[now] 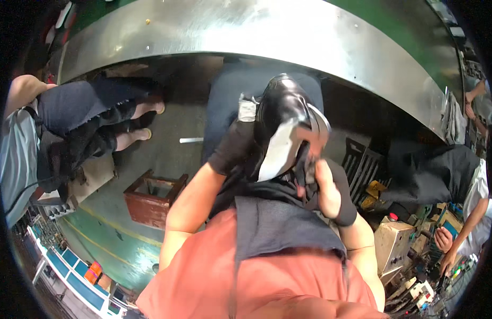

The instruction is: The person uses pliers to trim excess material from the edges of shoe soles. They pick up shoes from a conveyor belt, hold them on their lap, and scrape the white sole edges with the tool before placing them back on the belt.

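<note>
A glossy black leather shoe with a pale grey-white inner face or lining is held up above my lap. My left hand, in a dark glove with a whitish wrap at the fingertips, is closed on the shoe's left side. Against the right side of the shoe is my right hand, smeared by motion, its fingers curled in. Something dark shows among these fingers, but I cannot make out what it is. A black sleeve covers part of my right forearm.
A long metal bench edge curves across the far side. A brown wooden stool stands at left, near a seated person. At right are a dark slatted rack, a box-shaped machine and another person's hand.
</note>
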Tool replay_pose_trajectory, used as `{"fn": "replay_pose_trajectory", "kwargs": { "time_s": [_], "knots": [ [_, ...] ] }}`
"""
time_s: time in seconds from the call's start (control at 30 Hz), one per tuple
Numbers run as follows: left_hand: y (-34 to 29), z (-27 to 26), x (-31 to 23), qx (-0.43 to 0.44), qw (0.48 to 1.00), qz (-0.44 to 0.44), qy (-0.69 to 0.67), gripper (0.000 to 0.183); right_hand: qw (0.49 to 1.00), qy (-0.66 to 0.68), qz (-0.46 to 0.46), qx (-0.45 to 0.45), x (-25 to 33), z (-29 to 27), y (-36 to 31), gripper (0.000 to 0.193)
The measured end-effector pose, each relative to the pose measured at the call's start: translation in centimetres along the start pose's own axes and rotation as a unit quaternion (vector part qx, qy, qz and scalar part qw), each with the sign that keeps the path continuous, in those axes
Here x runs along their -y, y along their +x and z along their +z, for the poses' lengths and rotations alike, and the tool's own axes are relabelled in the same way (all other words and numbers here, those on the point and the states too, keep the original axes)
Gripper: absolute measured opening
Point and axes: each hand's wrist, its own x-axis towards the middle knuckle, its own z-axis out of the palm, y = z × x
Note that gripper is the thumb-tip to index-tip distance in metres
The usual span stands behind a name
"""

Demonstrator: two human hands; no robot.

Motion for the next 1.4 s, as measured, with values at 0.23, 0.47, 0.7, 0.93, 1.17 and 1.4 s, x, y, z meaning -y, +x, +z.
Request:
{"fn": "replay_pose_trajectory", "kwargs": {
  "time_s": [0.23,0.47,0.7,0.93,1.17,1.4],
  "knots": [
    [0.9,2.6,2.9,-0.116,0.906,0.087,0.398,0.065,0.996,0.041,0.081,-0.025,-4.2,-2.1,7.1,0.053],
    [-1.5,2.4,6.2,-0.214,0.882,0.129,0.4,0.065,0.986,0.118,0.119,-0.009,-4.6,-2.0,8.0,0.052],
    [-0.9,1.1,1.8,-0.144,0.899,0.053,0.41,0.052,0.989,0.096,0.105,0.046,-5.3,-3.8,8.1,0.055],
    [0.3,0.3,4.6,-0.198,0.942,0.066,0.262,0.063,0.991,0.097,0.078,0.045,-4.8,-3.5,8.0,0.055],
    [-2.8,2.9,7.0,-0.178,0.893,0.093,0.403,0.086,0.959,-0.271,0.016,0.08,-5.5,-5.9,7.1,0.045],
    [-3.1,3.5,7.4,-0.175,0.87,0.13,0.443,0.086,0.73,-0.664,-0.149,0.067,-1.0,-4.2,7.4,0.038]
  ]
}}
